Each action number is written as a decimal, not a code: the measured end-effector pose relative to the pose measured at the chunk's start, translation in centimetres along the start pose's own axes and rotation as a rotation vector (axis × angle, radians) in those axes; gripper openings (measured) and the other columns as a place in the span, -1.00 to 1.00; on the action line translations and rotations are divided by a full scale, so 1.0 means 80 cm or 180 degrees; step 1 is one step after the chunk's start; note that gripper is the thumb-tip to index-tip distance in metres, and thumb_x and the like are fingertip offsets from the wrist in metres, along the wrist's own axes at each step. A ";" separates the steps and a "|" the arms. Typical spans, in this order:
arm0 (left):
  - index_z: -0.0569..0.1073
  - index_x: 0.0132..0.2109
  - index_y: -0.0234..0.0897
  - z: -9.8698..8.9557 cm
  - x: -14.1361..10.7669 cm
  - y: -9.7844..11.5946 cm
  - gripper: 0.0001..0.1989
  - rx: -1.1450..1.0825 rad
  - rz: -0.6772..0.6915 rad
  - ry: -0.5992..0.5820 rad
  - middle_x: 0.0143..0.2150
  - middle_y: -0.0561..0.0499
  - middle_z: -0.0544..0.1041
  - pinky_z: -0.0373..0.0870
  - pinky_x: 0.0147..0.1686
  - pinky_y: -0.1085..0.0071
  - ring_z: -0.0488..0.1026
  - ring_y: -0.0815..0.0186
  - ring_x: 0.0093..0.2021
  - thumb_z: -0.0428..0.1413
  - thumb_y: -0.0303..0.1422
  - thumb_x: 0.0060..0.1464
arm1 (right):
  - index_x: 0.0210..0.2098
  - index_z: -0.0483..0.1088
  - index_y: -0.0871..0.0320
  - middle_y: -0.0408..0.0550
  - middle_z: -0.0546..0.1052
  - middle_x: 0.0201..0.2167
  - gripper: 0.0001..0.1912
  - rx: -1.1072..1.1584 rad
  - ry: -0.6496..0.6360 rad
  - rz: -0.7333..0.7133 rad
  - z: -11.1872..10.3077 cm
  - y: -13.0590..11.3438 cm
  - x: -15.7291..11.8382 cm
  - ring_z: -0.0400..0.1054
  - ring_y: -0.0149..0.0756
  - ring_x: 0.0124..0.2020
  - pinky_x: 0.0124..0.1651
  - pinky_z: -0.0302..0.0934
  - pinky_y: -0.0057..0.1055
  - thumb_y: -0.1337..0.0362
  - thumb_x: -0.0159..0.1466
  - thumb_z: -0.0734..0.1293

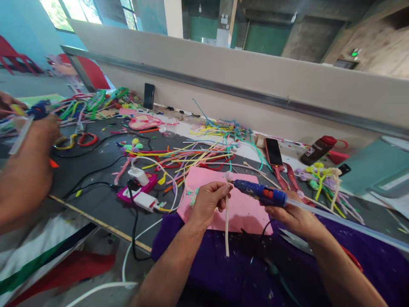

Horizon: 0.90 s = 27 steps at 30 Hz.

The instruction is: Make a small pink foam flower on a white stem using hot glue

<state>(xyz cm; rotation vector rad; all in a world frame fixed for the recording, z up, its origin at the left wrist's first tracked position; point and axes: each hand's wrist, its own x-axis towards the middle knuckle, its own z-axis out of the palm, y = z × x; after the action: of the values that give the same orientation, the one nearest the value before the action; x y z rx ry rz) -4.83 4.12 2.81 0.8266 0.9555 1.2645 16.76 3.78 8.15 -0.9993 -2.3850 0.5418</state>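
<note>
Between the thumb and fingers of my left hand (211, 202) is a pale pipe cleaner stem (227, 230), hanging down, with a small fluffy pinkish tuft (228, 175) at its top. My right hand (292, 215) is wrapped round a blue glue gun (260, 192), a long clear glue stick trailing from its rear. The gun's nozzle points left and is at or very near the stem just below the tuft; whether they touch cannot be made out. Beneath both hands lies a pink sheet (246, 209) on a dark purple cloth (179, 243).
A power strip (140, 189) with chargers and cables lies left of the sheet. Loose pipe cleaners (191, 157) spread behind it. Scissors (295, 241) rest by my right forearm. A phone (274, 152) and a bottle (319, 149) stand farther back. Another person's hands hold a glue gun (38, 110) at left.
</note>
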 end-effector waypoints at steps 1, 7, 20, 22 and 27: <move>0.45 -0.50 -0.36 0.000 0.000 0.000 -0.74 -0.0023 -0.0001 -0.0006 -0.67 0.11 0.38 0.02 -0.77 0.61 0.19 0.58 -0.77 0.21 -0.21 -0.17 | -0.47 0.32 0.18 -0.10 0.37 -0.55 -0.70 0.0091 -0.0017 0.0004 -0.001 0.002 -0.002 0.22 -0.37 -0.54 -0.49 0.06 -0.45 0.11 0.23 0.16; 0.48 -0.43 -0.36 -0.005 0.006 0.000 -0.77 -0.0147 0.0048 0.0124 -0.62 0.12 0.41 0.02 -0.76 0.63 0.20 0.61 -0.75 0.23 -0.26 -0.19 | -0.36 0.35 0.16 -0.07 0.42 -0.47 -0.65 0.0610 0.0104 -0.0015 -0.014 0.011 -0.010 0.30 -0.29 -0.49 -0.45 0.14 -0.41 -0.02 0.19 0.17; 0.45 -0.49 -0.37 -0.012 0.011 0.007 -0.84 -0.0552 0.0102 0.0113 -0.66 0.15 0.34 -0.02 -0.76 0.68 0.13 0.65 -0.74 0.24 -0.36 -0.20 | -0.22 0.32 0.22 0.02 0.40 -0.30 -0.64 -0.1991 -0.0726 0.0390 0.042 0.064 -0.010 0.31 -0.25 -0.34 -0.40 0.04 -0.44 0.06 0.16 0.21; 0.43 -0.52 -0.37 -0.012 0.011 0.007 -0.84 -0.0572 0.0083 0.0104 -0.68 0.15 0.34 -0.04 -0.77 0.68 0.11 0.65 -0.75 0.24 -0.37 -0.21 | -0.20 0.32 0.20 0.01 0.40 -0.29 -0.65 -0.1994 -0.0804 0.0452 0.046 0.067 -0.010 0.32 -0.26 -0.33 -0.40 0.04 -0.45 0.06 0.17 0.20; 0.42 -0.51 -0.37 -0.012 0.012 0.007 -0.84 -0.0650 0.0117 0.0030 -0.69 0.16 0.30 -0.04 -0.76 0.67 0.10 0.64 -0.74 0.23 -0.37 -0.20 | -0.15 0.33 0.15 -0.01 0.40 -0.24 -0.68 -0.1941 -0.0953 0.0530 0.049 0.066 -0.008 0.33 -0.28 -0.32 -0.41 0.05 -0.47 0.10 0.18 0.20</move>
<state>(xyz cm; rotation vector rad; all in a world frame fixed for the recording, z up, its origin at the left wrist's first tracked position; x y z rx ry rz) -5.89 5.10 2.81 0.6815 0.8060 1.3735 17.74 6.08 2.03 -1.4664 -2.8273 -0.0021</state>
